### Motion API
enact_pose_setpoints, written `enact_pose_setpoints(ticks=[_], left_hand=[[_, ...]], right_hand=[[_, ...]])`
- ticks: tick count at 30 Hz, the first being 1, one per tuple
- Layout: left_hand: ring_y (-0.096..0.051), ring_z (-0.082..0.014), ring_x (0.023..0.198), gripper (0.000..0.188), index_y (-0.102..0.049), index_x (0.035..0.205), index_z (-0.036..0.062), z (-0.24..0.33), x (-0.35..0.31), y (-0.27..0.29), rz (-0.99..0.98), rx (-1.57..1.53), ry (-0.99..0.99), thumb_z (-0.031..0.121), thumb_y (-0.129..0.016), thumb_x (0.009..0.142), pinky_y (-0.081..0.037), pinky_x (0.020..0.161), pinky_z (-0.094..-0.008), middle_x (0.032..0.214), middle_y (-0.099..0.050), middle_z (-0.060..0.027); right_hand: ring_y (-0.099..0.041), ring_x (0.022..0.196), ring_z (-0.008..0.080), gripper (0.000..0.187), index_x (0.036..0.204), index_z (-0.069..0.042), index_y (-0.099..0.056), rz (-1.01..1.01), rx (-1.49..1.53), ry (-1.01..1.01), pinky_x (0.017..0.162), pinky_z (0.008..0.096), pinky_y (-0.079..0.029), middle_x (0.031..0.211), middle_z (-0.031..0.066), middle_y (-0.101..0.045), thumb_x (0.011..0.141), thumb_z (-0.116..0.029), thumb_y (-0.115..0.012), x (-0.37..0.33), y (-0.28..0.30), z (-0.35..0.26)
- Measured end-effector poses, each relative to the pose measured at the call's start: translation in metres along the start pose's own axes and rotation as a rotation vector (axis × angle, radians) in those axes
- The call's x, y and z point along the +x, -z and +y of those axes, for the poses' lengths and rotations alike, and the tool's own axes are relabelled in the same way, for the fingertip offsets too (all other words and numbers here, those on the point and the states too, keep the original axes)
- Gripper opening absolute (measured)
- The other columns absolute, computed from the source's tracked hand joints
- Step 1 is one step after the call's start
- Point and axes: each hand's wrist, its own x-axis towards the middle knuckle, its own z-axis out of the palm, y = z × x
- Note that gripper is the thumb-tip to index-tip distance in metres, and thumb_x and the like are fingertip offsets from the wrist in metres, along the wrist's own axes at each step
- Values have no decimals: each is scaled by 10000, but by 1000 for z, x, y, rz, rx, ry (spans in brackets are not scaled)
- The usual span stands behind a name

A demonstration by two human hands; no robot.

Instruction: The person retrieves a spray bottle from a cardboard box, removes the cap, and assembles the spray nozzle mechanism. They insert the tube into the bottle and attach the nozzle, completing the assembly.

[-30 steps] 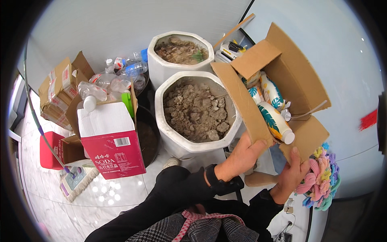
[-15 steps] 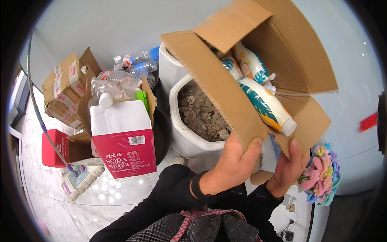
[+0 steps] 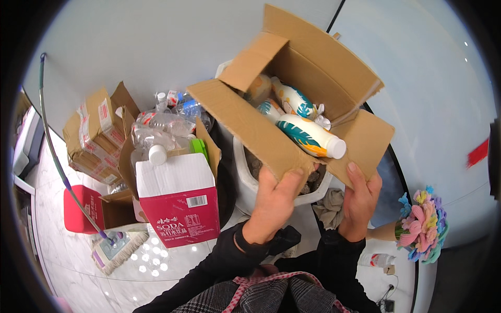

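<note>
The cardboard box [image 3: 250, 122] is extending beyond my left fingers [image 3: 291, 180] and right fingers [image 3: 356, 175]. Both are gripping its edges.

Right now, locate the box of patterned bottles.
In the head view, the box is upper right of centre, partly hiding a white planter, between the left hand and right hand.

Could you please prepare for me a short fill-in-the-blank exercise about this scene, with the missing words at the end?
1. The left hand and the right hand hold an open brown box made of ____.
2. The front patterned bottle inside it has a ____ cap.
3. The mop is on the picture's left, and the flower bouquet on its ____.
Missing words: cardboard; white; right.
</note>
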Motion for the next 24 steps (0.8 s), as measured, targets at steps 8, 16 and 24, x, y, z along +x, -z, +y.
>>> enact_pose_setpoints(ticks=[8,16,24], left_hand=[[-660,-330,1077,401,-468,1282,-118,29,35,13,-17,157,-86,-34,-466,890,-505,1002,-425,1195,-623,-233],[-635,-318,1112,376,-470,1279,-83,28,59,32,42,183,-32,-31,-483,907,-508,1005,-434,1200,-610,-190],[-613,-227,1110,394,-476,1312,-63,8,32,34,81,83,-71,3,-497,924,-487,985,-355,1235,-593,-145]], right_hand=[[-625,916,107,257,1171,72,-631,-36,44,21,808,251,-497,1050,66,-681,985,-100,-590,34,-33,18],[-675,1028,217,338,1290,79,-539,-58,96,-67,884,369,-574,1202,144,-647,1019,-122,-541,54,-46,49],[-653,1002,270,365,1191,27,-628,439,-392,556,872,368,-526,1118,158,-674,851,-50,-735,41,-48,-8]])
